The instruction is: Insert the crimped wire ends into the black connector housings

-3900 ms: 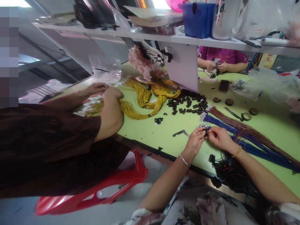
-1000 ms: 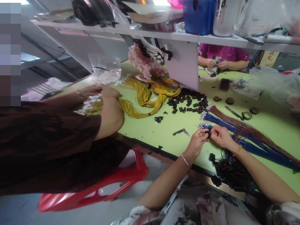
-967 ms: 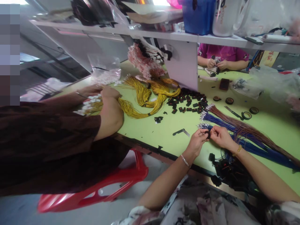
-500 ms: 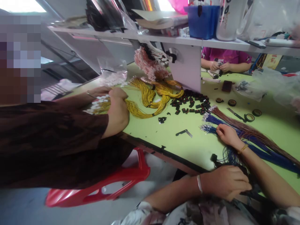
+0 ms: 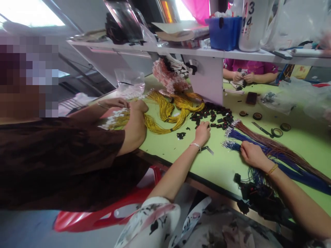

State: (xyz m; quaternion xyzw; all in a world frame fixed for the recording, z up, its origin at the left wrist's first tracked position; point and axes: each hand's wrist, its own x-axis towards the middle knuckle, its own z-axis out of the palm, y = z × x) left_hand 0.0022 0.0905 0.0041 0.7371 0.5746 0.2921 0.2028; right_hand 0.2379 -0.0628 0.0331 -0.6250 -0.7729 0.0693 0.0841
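My left hand point(image 5: 203, 133) is stretched out to the near edge of a scattered pile of small black connector housings point(image 5: 219, 120). Its fingers are pinched on one black housing, mostly hidden by the fingertips. On the right, my right hand point(image 5: 254, 155) is closed on a bundle of blue wires point(image 5: 234, 146), just behind their silver terminal ends. More blue wires point(image 5: 292, 168) and a bundle of brown wires point(image 5: 261, 135) lie beside and beyond it. Below my right wrist, a cluster of black housings with wires point(image 5: 261, 198) rests at the table edge.
A folding blade point(image 5: 210, 150) lies near my left wrist. Black tape rolls point(image 5: 277, 132) and another blade point(image 5: 261, 128) lie farther right. At left, a co-worker's arm point(image 5: 136, 125) is beside yellow wires point(image 5: 165, 110). Across the table, another person's hands point(image 5: 244, 77) work below a shelf point(image 5: 181, 48).
My left hand has moved from the cluster at the table edge, forward and left to the housing pile. My right hand stays on the blue wires. The view has shifted slightly.
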